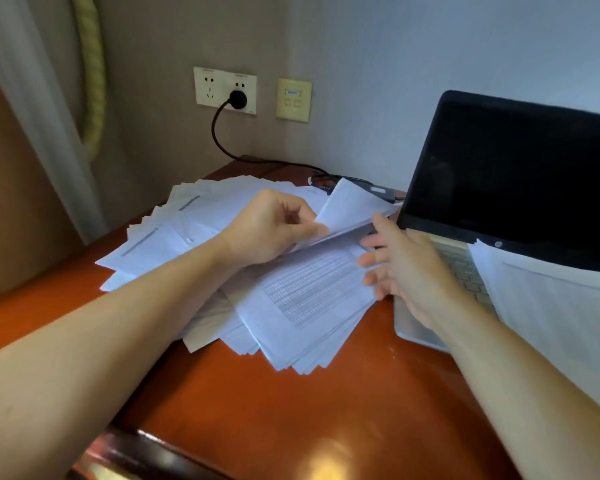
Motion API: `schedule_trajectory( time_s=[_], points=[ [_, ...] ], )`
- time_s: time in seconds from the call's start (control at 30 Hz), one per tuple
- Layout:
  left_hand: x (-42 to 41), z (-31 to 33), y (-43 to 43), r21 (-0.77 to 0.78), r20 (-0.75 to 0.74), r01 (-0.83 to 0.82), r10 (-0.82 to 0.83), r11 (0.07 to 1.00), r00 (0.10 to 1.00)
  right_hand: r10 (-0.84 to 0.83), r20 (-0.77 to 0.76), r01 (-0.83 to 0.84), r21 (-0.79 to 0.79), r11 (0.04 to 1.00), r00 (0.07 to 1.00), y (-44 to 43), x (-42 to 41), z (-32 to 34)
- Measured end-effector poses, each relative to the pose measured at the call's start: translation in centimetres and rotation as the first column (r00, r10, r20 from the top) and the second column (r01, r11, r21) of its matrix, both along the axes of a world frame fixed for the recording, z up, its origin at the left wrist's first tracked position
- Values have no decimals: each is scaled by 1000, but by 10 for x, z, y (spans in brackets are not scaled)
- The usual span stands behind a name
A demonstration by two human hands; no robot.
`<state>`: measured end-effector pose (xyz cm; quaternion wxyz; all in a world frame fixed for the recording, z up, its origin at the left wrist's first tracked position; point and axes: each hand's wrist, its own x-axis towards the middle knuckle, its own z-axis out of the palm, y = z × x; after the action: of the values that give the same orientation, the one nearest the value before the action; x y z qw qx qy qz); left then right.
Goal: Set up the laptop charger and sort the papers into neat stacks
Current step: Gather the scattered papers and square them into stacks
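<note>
A loose, fanned pile of white papers covers the middle of the red-brown desk. My left hand pinches a few lifted sheets at their near corner and holds them raised off the pile. With straight fingers, my right hand touches the pile's right edge beside the laptop. The laptop stands open with a dark screen. A black charger plug sits in the wall socket, and its cable runs down behind the papers.
More white sheets lie across the laptop's keyboard at the right. A beige switch plate is on the wall beside the socket. A curtain with a yellow rope tie hangs at the left. The desk's front edge is close below.
</note>
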<state>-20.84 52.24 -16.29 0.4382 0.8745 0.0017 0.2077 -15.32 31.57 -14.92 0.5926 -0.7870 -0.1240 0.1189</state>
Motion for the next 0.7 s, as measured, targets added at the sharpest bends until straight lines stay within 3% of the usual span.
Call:
schedule_trajectory(
  time_s=[0.07,0.23,0.37,0.5,0.57,0.63,0.67,0.7],
  points=[
    [-3,-4,-3,3,4,-9,9,1000,1000,28,-187,-9,102,995,982,-2,-2,3],
    [-7,-5,-3,-20,77,1,1,1000,997,79,-228,-37,182,983,970,-6,-8,3],
    [-11,-2,-3,311,234,-36,-40,950,971,46,-184,3,256,967,982,-8,-11,3],
    [-11,-4,-6,476,142,92,-180,874,973,40,-168,24,358,933,985,-9,-13,5],
    [-9,-8,-6,530,150,70,-175,845,973,102,-196,-11,420,907,975,-9,-13,7],
    [-8,-8,-3,526,207,-8,-119,851,971,222,-127,-148,429,891,967,-12,-13,7],
    [-8,-8,0,505,225,-48,-78,862,971,282,-30,-254,355,900,959,-15,-12,5],
    [-9,-7,3,476,216,-65,-45,877,975,346,114,-362,183,914,931,-19,-12,2]
  ],
)
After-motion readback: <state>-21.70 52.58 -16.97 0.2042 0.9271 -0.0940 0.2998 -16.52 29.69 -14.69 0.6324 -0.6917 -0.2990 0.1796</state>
